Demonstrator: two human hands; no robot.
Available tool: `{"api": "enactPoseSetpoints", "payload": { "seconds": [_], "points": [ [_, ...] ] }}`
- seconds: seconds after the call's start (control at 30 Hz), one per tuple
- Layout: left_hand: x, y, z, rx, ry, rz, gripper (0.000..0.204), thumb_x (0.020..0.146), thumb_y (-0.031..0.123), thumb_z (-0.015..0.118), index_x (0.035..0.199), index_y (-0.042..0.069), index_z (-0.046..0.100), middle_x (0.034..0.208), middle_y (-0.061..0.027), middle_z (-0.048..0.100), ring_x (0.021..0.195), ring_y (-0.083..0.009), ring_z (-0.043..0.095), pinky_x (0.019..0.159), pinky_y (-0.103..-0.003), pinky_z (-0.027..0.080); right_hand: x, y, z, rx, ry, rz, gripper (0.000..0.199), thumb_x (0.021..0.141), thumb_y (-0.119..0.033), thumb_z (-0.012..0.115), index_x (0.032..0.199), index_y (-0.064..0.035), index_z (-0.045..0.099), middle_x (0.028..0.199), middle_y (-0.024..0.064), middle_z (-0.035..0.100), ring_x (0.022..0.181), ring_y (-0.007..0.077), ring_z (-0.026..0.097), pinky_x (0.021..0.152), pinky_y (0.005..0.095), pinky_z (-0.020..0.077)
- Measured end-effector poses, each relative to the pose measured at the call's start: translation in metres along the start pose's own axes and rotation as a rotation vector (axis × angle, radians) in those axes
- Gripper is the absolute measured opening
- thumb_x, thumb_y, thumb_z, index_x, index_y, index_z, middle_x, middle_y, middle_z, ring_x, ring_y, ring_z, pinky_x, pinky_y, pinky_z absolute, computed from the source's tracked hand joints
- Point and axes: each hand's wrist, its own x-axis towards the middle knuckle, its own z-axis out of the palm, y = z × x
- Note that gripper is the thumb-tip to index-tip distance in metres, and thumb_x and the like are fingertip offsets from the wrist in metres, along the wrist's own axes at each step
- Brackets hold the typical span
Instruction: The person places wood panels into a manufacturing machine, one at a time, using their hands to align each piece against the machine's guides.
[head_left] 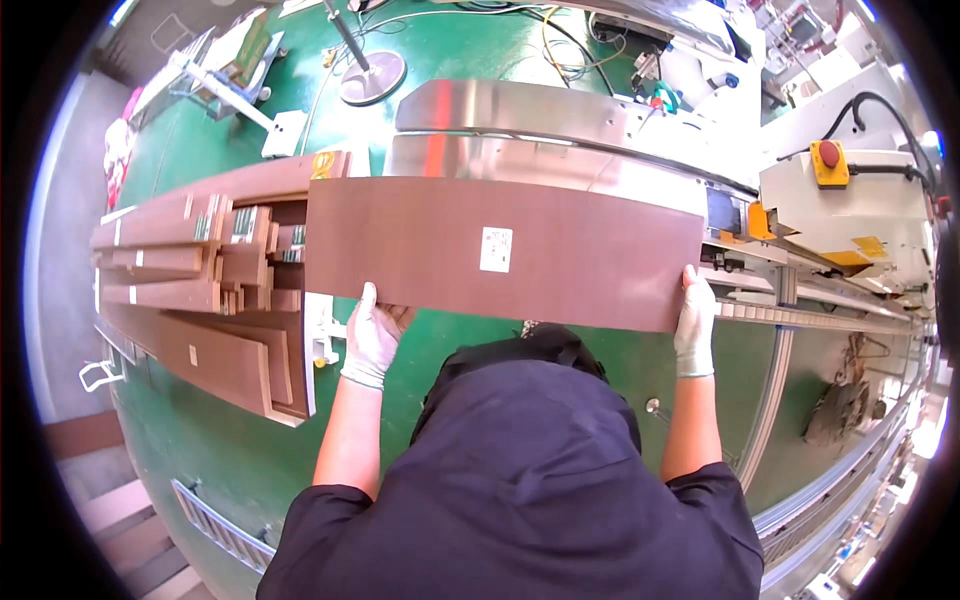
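Note:
A long brown wood-grain panel [410, 245] spans the space in front of me, with a white printed label [496, 250] near its middle. My left hand [373, 335], in a white glove, grips its near edge toward the left, thumb on top and fingers underneath. At the right end, my gloved right hand [694, 318] is closed round the panel's corner, its thumb on the upper face. The fingers below the panel are mostly hidden. Behind it lies a shiny metal machine bed [550, 155], partly covered by the panel.
Stacked brown panels and strips [200, 290] lie at left. A machine [850, 210] with a red stop button [829, 153] on a yellow box stands at right, beside a roller rail [810, 315]. Beyond are a round stand base [373, 78], a cart [225, 85] and loose cables [575, 50].

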Motion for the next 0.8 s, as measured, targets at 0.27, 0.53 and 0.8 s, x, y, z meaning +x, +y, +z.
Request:
{"api": "enactPoseSetpoints", "payload": {
  "seconds": [0.27,0.53,0.8],
  "points": [
    [0.052,-0.009,0.045,0.245,0.093,-0.037,0.050,0.108,0.048,0.052,0.140,0.009,0.052,0.132,-0.0107,0.064,0.113,-0.0248,0.065,0.095,-0.041,0.052,0.084,0.040,-0.030,0.084,-0.070,0.210,0.037,0.104,-0.032,0.061,0.114,0.0022,0.069,0.109,0.0009,0.065,0.102,0.0130,0.056,0.096,0.0303,0.0439],
    [0.072,0.001,0.088,0.272,0.018,-0.098,0.048,0.109,0.045,0.051,0.139,0.009,0.050,0.127,-0.0101,0.062,0.111,-0.0255,0.065,0.093,-0.041,0.053,0.109,0.076,-0.074,0.788,0.247,0.553,0.056,0.104,-0.040,0.056,0.137,0.0045,0.050,0.134,0.0204,0.062,0.121,0.0301,0.060,0.109,0.0448,0.0459],
    [0.063,0.014,0.114,0.387,-0.034,-0.384,0.047,0.110,0.039,0.050,0.137,0.000,0.051,0.128,-0.0132,0.063,0.119,-0.0309,0.064,0.095,-0.041,0.055,0.087,0.048,-0.015,1.283,0.510,0.665,0.053,0.102,-0.042,0.057,0.137,-0.0030,0.057,0.138,0.0165,0.060,0.128,0.0343,0.056,0.112,0.0532,0.0429]
  ]
}}
